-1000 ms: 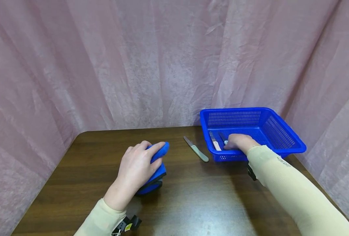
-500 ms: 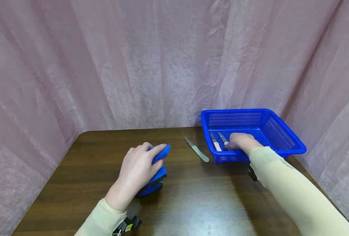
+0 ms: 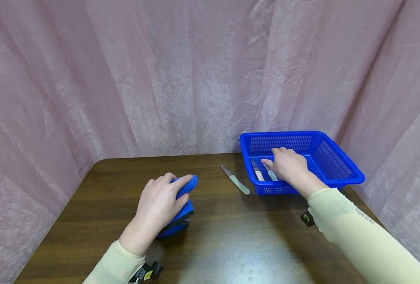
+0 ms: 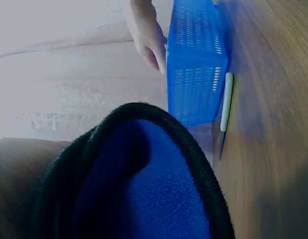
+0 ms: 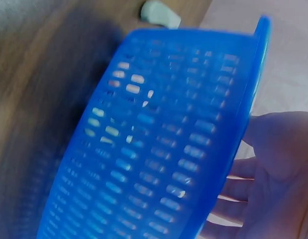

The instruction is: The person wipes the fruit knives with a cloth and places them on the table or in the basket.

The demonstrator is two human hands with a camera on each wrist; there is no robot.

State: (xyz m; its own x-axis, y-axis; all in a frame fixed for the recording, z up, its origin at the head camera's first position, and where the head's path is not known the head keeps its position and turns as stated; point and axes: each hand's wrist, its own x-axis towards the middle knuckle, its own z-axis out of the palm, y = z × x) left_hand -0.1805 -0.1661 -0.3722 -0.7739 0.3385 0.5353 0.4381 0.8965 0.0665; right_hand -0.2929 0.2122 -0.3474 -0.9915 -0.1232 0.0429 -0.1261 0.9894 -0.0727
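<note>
While 2 knives (image 3: 264, 172) lie in the blue basket (image 3: 341, 182) beneath the loose-fingered, empty right hand (image 3: 288, 167), 1 knife (image 3: 236, 180) remains on the table (image 3: 231, 236) beside the basket's left wall, and the left hand (image 3: 158, 205) grips a blue cloth bundle (image 3: 183, 197).

Three knives: one on the table (image 3: 231, 244), knife (image 3: 236, 180); two in the basket (image 3: 337, 179), knives (image 3: 256, 170) and (image 3: 271, 173); one blue basket; one blue cloth (image 3: 181, 197); two hands, left (image 3: 156, 207), right (image 3: 289, 167).

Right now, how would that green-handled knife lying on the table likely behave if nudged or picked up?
The knife looks stiff and light: thin blade, slim handle. Lying flat on the smooth table, it would probably slide or spin rather than roll.
</note>
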